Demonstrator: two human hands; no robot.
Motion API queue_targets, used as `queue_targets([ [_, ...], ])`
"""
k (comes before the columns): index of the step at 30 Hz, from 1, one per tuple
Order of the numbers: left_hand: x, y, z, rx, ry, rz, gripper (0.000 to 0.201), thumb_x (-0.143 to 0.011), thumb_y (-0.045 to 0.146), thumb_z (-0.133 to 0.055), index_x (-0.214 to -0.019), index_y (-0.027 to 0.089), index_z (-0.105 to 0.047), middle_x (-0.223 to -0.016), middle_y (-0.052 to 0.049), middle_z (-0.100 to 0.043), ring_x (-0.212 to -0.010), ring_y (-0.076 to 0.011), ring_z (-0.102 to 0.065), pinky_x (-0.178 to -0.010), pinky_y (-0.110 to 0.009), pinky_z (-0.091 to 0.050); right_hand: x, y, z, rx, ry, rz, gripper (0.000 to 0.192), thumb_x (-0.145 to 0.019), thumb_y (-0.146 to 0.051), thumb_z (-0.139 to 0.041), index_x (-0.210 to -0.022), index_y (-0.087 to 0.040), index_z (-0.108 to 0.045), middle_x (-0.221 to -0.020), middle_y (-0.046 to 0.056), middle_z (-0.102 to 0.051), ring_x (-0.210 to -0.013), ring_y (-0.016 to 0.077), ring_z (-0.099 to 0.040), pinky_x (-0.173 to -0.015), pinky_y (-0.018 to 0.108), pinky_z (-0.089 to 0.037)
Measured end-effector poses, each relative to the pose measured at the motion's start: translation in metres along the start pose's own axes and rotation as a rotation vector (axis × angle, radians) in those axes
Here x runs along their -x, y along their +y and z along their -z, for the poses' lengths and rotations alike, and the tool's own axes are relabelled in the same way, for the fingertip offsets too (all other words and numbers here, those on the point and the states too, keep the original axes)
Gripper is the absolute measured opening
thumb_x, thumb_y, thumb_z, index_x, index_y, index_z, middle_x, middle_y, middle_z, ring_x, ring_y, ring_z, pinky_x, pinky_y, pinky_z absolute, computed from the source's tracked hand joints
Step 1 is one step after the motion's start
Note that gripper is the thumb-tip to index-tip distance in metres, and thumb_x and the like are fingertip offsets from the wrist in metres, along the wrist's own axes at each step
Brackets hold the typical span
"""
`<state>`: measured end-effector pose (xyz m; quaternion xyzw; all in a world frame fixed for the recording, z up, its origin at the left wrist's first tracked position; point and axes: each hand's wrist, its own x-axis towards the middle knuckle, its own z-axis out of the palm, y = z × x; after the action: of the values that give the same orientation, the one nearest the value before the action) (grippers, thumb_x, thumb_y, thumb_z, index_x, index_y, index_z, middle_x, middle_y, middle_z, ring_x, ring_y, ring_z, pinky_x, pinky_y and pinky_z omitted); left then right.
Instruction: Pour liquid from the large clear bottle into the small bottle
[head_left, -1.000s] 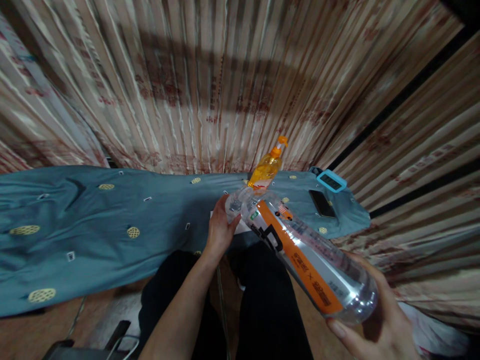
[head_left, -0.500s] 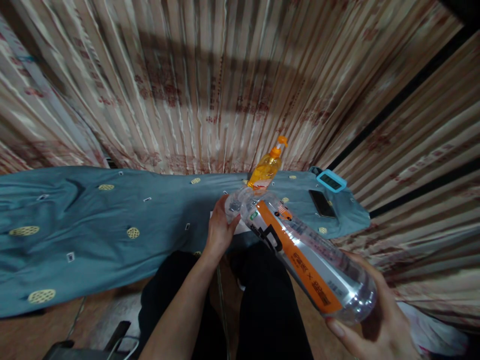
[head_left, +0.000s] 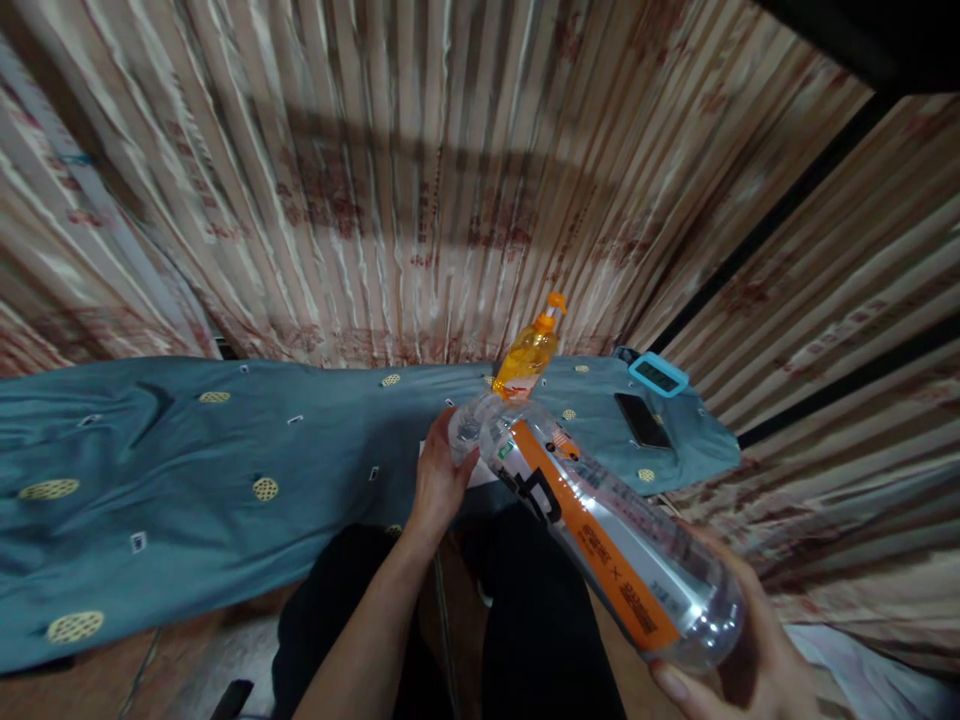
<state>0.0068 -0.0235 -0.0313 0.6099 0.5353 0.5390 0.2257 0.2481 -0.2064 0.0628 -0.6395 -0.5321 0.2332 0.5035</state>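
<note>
Still teal cloth [head_left: 225, 470], striped curtains [head_left: 375, 180] behind; view dipped; right hand [head_left: 742, 670] clamped on water bottle [head_left: 600, 530], left hand [head_left: 439, 480] fingers pinching its neck.

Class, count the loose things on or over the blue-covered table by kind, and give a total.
Bottles: 2, the clear bottle held by both hands and the orange pump bottle standing behind it.
Phones: 1, the dark phone.
Blue-framed gadgets: 1, the small blue device.
Total: 4.
</note>
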Motion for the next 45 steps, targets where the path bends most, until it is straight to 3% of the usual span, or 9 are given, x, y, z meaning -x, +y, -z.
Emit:
queue_targets([
  [3,0.000,0.000,0.000,0.002,-0.007,0.007,0.061,-0.084,0.027,-0.066,-0.141,0.014,-0.050,-0.141,-0.020,-0.066,-0.134,-0.0339,-0.064,-0.114,-0.052,-0.050,-0.003,0.029,0.015,-0.012,-0.060,0.038,0.092,-0.078,-0.060,-0.083,-0.154,-0.030,-0.041,-0.157,0.002,-0.054,-0.138,0.0179,-0.058,-0.114,0.013,-0.039],
  [5,0.000,0.000,0.000,-0.004,-0.009,0.001,0.061,-0.084,0.027,-0.066,-0.141,0.013,-0.050,-0.140,-0.020,-0.066,-0.133,-0.0341,-0.064,-0.114,-0.052,-0.051,-0.006,0.048,0.028,0.050,-0.238,0.128,0.091,-0.082,-0.044,-0.085,-0.159,-0.032,-0.038,-0.160,0.000,-0.054,-0.135,0.0153,-0.064,-0.111,0.011,-0.044],
  [8,0.000,-0.001,0.000,-0.015,-0.001,0.002,0.060,-0.085,0.027,-0.064,-0.142,0.014,-0.050,-0.142,-0.020,-0.065,-0.134,-0.0340,-0.064,-0.116,-0.052,-0.050,-0.011,0.061,0.037,0.048,-0.283,0.226,0.094,-0.086,-0.038,-0.081,-0.165,-0.030,-0.031,-0.165,0.003,-0.050,-0.141,0.0193,-0.061,-0.110,0.016,-0.048],
  [15,0.001,0.001,0.002,-0.005,-0.006,0.038,0.073,-0.085,0.027,-0.065,-0.153,0.017,-0.039,-0.155,-0.018,-0.057,-0.142,-0.0327,-0.058,-0.118,-0.050,-0.048,-0.017,0.058,0.025,-0.088,-0.310,0.223,0.085,-0.088,-0.042,-0.080,-0.160,-0.034,-0.036,-0.155,0.002,-0.062,-0.137,0.0201,-0.064,-0.108,0.018,-0.052],
  [22,0.001,-0.003,-0.001,0.016,0.021,-0.056,0.061,-0.088,0.028,-0.064,-0.146,0.021,-0.050,-0.147,-0.014,-0.063,-0.138,-0.0304,-0.061,-0.118,-0.049,-0.049,-0.012,0.065,0.024,-0.135,-0.318,0.201,0.084,-0.088,-0.039,-0.081,-0.159,-0.039,-0.035,-0.149,-0.001,-0.068,-0.131,0.0184,-0.068,-0.104,0.016,-0.054],
  [28,0.001,-0.004,-0.001,0.012,0.018,-0.063,0.058,-0.087,0.027,-0.065,-0.143,0.021,-0.052,-0.142,-0.013,-0.066,-0.134,-0.0300,-0.063,-0.116,-0.049,-0.051,-0.009,0.065,0.023,-0.182,-0.315,0.196,0.083,-0.089,-0.029,-0.082,-0.158,-0.039,-0.037,-0.151,-0.003,-0.066,-0.136,0.0141,-0.064,-0.109,0.012,-0.046],
  [33,0.001,-0.006,-0.002,-0.008,0.026,-0.082,0.057,-0.087,0.026,-0.064,-0.142,0.021,-0.051,-0.142,-0.014,-0.066,-0.133,-0.0300,-0.064,-0.114,-0.049,-0.052,-0.007,0.060,0.024,-0.136,-0.328,0.210,0.085,-0.090,-0.028,-0.081,-0.161,-0.036,-0.035,-0.155,0.002,-0.063,-0.137,0.0191,-0.063,-0.109,0.017,-0.050],
  [41,0.001,-0.006,-0.003,-0.024,0.026,-0.101,0.055,-0.089,0.029,-0.063,-0.142,0.019,-0.050,-0.142,-0.016,-0.065,-0.135,-0.0313,-0.063,-0.115,-0.051,-0.050,-0.013,0.044,0.029,0.036,-0.259,0.280,0.092,-0.090,-0.045,-0.079,-0.165,-0.033,-0.028,-0.156,0.006,-0.061,-0.133,0.0273,-0.068,-0.101,0.028,-0.061],
  [45,0.001,-0.002,-0.001,-0.011,0.001,-0.061,0.056,-0.089,0.032,-0.063,-0.142,0.019,-0.050,-0.143,-0.017,-0.065,-0.135,-0.0327,-0.062,-0.116,-0.052,-0.049,-0.010,0.032,0.024,0.015,-0.211,0.229,0.083,-0.088,-0.053,-0.079,-0.159,-0.038,-0.037,-0.151,0.001,-0.065,-0.131,0.0242,-0.069,-0.100,0.026,-0.061],
])
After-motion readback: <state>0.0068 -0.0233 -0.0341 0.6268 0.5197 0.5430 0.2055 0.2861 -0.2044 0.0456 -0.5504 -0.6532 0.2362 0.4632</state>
